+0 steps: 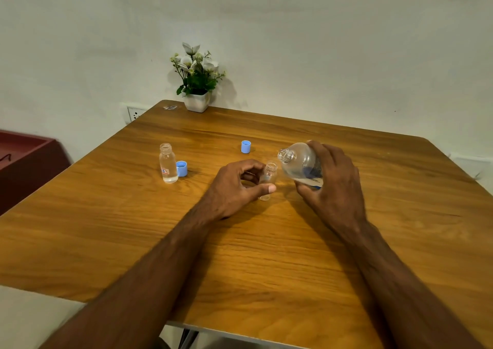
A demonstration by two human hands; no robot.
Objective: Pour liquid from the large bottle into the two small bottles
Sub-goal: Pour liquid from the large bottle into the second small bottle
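My right hand (330, 185) grips the large clear bottle (300, 163), uncapped and tilted, its mouth pointing left just above a small bottle. That small clear bottle (268, 179) stands uncapped on the wooden table (240, 255), held by my left hand (237, 188) with thumb and fingers curled round it. It looks empty. A second small bottle (168, 163) with a red label stands uncapped further left and holds clear liquid. No stream of liquid is visible.
One blue cap (182, 168) lies beside the left small bottle and another blue cap (245, 146) sits behind my hands. A potted flower (197, 81) stands at the table's far edge by the wall. A dark red cabinet (24, 159) is at left.
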